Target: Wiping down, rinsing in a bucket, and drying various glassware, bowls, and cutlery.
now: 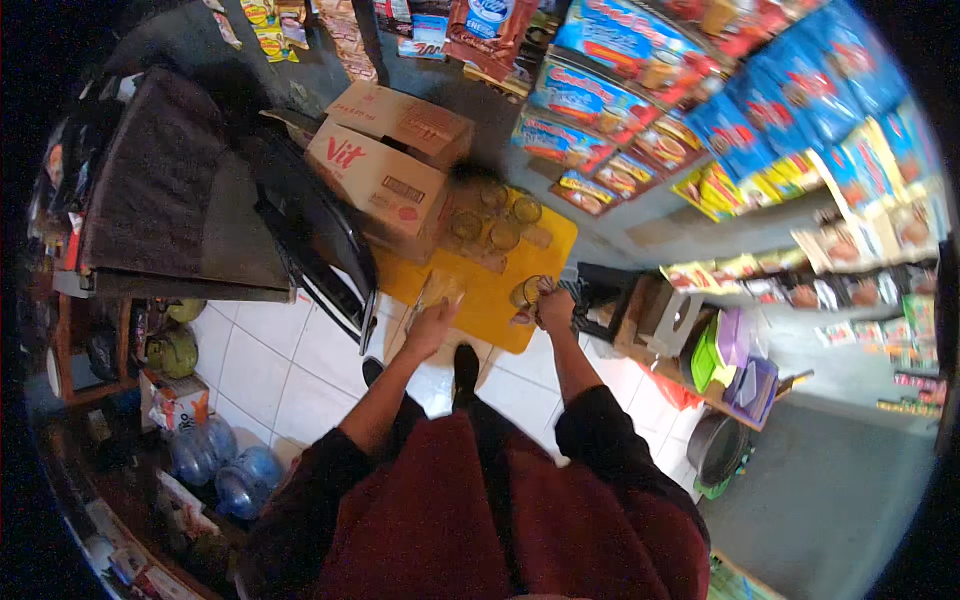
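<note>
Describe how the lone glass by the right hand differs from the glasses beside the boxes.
The lone glass is at the right hand; the grouped glasses have no hand on them. The lone glass stands near an edge of the yellow table; the grouped glasses cluster beside the boxes. Both look round and see-through.

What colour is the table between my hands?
The table is yellow; the head view shows it best.
</note>
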{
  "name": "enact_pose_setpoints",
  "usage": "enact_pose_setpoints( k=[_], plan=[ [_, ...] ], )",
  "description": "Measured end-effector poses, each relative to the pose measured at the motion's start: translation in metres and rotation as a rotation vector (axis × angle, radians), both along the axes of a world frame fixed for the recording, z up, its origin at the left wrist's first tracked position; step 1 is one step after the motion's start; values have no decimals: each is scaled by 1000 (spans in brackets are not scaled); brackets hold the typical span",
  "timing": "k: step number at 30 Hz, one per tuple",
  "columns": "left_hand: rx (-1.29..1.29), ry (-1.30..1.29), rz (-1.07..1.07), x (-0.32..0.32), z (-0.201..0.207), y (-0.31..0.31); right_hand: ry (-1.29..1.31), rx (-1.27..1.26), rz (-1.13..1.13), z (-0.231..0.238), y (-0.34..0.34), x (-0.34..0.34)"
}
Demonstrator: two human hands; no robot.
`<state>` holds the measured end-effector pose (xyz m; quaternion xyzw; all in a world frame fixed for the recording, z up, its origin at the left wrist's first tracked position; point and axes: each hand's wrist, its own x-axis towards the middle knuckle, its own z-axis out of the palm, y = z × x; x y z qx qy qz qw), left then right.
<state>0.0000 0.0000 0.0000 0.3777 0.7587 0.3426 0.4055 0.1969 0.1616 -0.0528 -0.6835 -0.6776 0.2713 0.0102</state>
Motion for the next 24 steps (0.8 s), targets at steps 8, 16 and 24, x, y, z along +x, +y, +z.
enact_pose_setpoints(
  k=[8,16,24],
  plan=[
    [-231,92,-8,-18,-15,-7,-6,-67,-134,-113,87,-49],
    [-225,119,80,-14,-9,-18,-183,-171,-219,-220,122,-13],
    [92,-231,446,-26,13,-15,1150,-486,-300,-67,43,-15]
  ],
)
